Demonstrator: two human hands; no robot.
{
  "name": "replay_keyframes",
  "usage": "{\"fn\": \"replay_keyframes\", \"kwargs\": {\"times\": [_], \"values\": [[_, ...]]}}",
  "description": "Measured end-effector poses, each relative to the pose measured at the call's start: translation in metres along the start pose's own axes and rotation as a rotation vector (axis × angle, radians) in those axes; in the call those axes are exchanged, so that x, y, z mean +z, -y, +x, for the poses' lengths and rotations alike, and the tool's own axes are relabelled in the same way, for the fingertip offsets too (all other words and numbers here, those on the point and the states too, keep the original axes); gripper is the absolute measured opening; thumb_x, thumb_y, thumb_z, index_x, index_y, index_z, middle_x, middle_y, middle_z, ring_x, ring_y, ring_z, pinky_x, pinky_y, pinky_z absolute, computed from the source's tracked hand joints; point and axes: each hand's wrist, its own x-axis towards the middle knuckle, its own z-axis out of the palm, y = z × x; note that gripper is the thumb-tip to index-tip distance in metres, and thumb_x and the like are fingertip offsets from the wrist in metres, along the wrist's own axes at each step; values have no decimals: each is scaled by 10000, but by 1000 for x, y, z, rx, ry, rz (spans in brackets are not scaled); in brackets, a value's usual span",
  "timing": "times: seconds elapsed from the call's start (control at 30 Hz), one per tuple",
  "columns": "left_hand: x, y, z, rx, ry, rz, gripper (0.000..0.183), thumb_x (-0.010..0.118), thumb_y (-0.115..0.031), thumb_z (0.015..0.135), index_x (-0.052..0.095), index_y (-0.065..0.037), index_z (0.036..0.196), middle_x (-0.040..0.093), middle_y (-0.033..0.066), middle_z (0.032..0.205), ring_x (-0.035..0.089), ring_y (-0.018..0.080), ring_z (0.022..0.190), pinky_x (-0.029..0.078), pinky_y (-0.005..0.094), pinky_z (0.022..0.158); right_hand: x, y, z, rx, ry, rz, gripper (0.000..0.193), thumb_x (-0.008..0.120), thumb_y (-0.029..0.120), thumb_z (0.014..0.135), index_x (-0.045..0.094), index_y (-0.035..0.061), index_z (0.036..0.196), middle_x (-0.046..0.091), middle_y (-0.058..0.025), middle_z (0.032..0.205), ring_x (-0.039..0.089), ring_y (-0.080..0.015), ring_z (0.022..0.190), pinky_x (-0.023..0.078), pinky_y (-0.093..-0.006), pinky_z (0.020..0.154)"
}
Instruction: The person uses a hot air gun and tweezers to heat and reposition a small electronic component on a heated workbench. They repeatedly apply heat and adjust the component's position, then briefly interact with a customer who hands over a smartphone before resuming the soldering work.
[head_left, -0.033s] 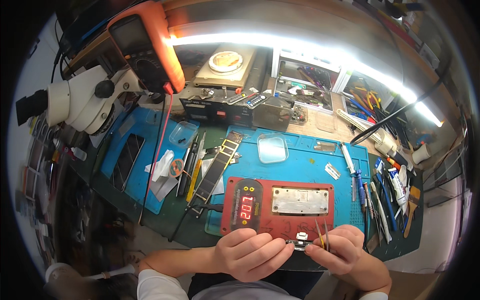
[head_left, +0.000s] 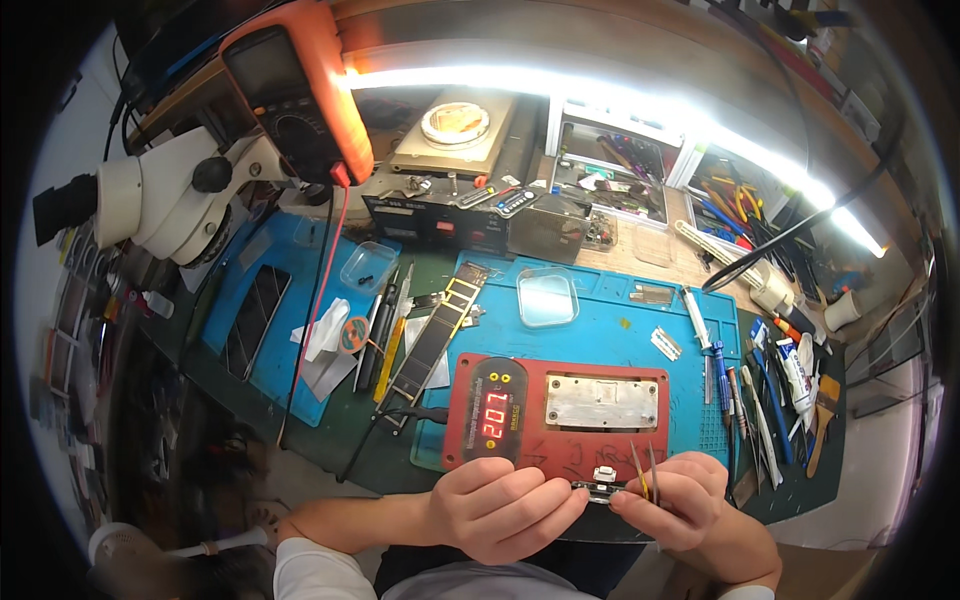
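My left hand [head_left: 508,510] is closed, its thumb and fingertips pinching one end of a small dark electronic part [head_left: 600,492] with silvery, shiny pieces on it. My right hand [head_left: 680,500] grips the part's other end between thumb and finger. Held in that same hand is a pair of tweezers [head_left: 645,476], its tips pointing up and away from me. Both hands are just in front of a red heating plate [head_left: 560,447] with a lit red digital display [head_left: 494,415] and a pale metal slab [head_left: 601,402]. Fingers cover the part's ends, and its exact kind is too small to tell.
A blue work mat [head_left: 600,305] bears a clear plastic box [head_left: 547,297] and a long dark framed strip [head_left: 435,345]. Pens, brushes and a white tube [head_left: 795,370] lie right. At left are a microscope [head_left: 165,200] and a hanging orange multimeter [head_left: 300,95] with red and black leads.
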Motion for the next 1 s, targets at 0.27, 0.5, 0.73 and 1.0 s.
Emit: {"fn": "replay_keyframes", "kwargs": {"times": [0.27,0.5,0.73,1.0], "values": [[3,2,-4,-3,-49,-14,162,765,-246,894,772,-155,1028,695,-64,967,605,89,766,395,254,676,-4,0,4,24,48,49,247,750,86,751,782,99,996,692,-36,863,677,-128,650,489,-227,517],[-31,13,-17,42,-104,-95,364,658,-501,1006,706,-154,907,618,-69,861,601,117,709,464,260,658,-3,-5,1,24,7,-20,219,773,51,739,787,67,957,697,-57,858,690,-142,662,530,-237,547],[-24,24,-34,-105,-282,-248,547,507,-499,1087,662,-111,734,502,-50,590,470,139,477,355,287,438,-5,-4,1,27,24,-38,234,773,46,748,800,80,978,709,-58,912,702,-144,688,546,-237,575],[-17,21,-28,-206,-386,-179,482,514,-395,1101,661,-87,760,469,-34,551,469,148,465,333,281,441,-4,-7,-1,-1,-15,-52,247,783,60,761,790,80,1007,725,-70,949,724,-147,730,577,-245,607]]}}
